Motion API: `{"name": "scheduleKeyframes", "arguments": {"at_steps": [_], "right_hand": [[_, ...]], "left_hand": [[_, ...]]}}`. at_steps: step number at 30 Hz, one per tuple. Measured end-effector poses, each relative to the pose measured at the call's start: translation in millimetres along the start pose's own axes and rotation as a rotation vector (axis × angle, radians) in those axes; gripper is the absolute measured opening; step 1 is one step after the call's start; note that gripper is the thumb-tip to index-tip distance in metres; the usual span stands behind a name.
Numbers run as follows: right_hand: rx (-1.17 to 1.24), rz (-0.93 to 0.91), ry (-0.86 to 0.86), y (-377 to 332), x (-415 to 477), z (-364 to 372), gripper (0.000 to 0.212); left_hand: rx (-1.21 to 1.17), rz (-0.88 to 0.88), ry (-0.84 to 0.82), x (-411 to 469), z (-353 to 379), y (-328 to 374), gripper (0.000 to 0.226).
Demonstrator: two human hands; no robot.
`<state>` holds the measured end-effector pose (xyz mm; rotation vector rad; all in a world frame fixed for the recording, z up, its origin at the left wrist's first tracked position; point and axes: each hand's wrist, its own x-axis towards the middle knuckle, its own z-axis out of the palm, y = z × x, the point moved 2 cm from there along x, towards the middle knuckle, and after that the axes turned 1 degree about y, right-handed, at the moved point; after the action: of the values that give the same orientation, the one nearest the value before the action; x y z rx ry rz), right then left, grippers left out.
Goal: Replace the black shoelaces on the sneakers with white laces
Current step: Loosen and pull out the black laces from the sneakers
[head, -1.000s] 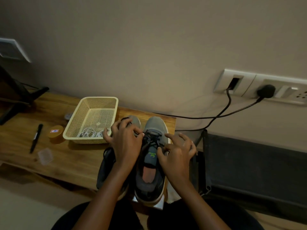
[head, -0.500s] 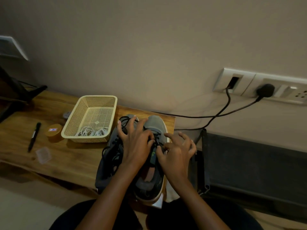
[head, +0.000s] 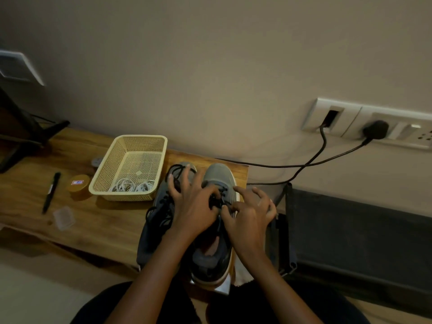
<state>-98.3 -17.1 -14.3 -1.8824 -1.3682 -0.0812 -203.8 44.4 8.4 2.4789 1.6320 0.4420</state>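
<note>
1. Pen (head: 51, 192), small round tin (head: 79, 185), clear plastic lid (head: 63, 217): lying on the bench (head: 105, 228) at its left, well apart from the work. I judge they have no part in it.

2. Basket (head: 140, 137): pale mesh, just left of the sneakers. White laces (head: 132, 185) lie coiled at its near end, probably kept there within easy reach for the relacing.

3. Left sneaker (head: 161, 198): at the bench's right end, toe toward the wall, heel toward the person and over the near edge. Its long axis runs front to back. A loose black lace (head: 163, 218) sprawls over its upper, seemingly largely out of the eyelets.

4. Left hand (head: 194, 206): outer fingers spread over that sneaker's toe. The grip is narrowed to thumb and forefinger, apparently pinching the black lace (head: 218, 198) next door.

5. Right sneaker (head: 219, 174): close alongside and parallel, toe likewise to the wall. This placing turns the eyelets up under both hands.

6. Right hand (head: 250, 213): thumb and forefinger pinch the same lace, the other fingers fanned clear. I judge the step to be unthreading.

7. Wall sockets (head: 350, 120) and cables (head: 304, 163): far right, unconnected with the job.
</note>
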Motion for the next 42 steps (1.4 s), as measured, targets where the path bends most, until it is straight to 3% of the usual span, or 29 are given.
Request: {"name": "scheduleKeyframes", "arguments": {"at_steps": [3, 7, 15, 17, 20, 23, 25, 29, 35, 42], "right_hand": [[-0.015, -0.003, 0.003, -0.6, -0.6, -0.7, 0.014], [-0.051, -0.004, -0.003, -0.4, -1.0, -0.5, 0.015], [-0.043, 0.022, -0.025, -0.6, -2.5, 0.1, 0.017], [-0.034, 0.022, -0.031, -1.0, -2.4, 1.1, 0.017], [-0.022, 0.012, -0.019, -1.0, -2.3, 1.6, 0.017], [-0.024, 0.009, -0.007, -0.9, -2.7, 0.9, 0.015], [-0.02, 0.011, -0.007, -1.7, -2.5, 0.7, 0.014], [-0.051, 0.004, 0.011, -1.5, -2.4, 0.9, 0.014], [-0.097, 0.011, 0.039, -1.7, -4.3, 0.2, 0.014], [-0.12, 0.025, 0.035, -1.6, -4.4, 1.7, 0.014]], "left_hand": [[0.087, 0.001, -0.001, -3.5, 5.7, 4.3, 0.018], [0.04, -0.029, 0.124, -1.7, 1.8, 4.7, 0.006], [-0.222, -0.311, 0.395, 3.5, -19.6, -21.1, 0.013], [-0.218, -0.328, 0.378, 3.4, -21.2, -25.6, 0.011], [-0.184, -0.187, 0.196, 3.9, -16.2, -16.8, 0.035], [-0.084, -0.063, -0.009, 0.4, -6.8, -3.7, 0.025], [0.025, -0.037, -0.058, -2.0, -0.2, 0.7, 0.021], [0.081, -0.041, -0.025, -1.4, 1.4, 5.5, 0.015], [-0.044, -0.106, 0.112, -1.4, -2.3, -0.1, 0.004], [-0.166, -0.212, 0.176, -0.8, 0.0, -2.3, 0.013]]}}
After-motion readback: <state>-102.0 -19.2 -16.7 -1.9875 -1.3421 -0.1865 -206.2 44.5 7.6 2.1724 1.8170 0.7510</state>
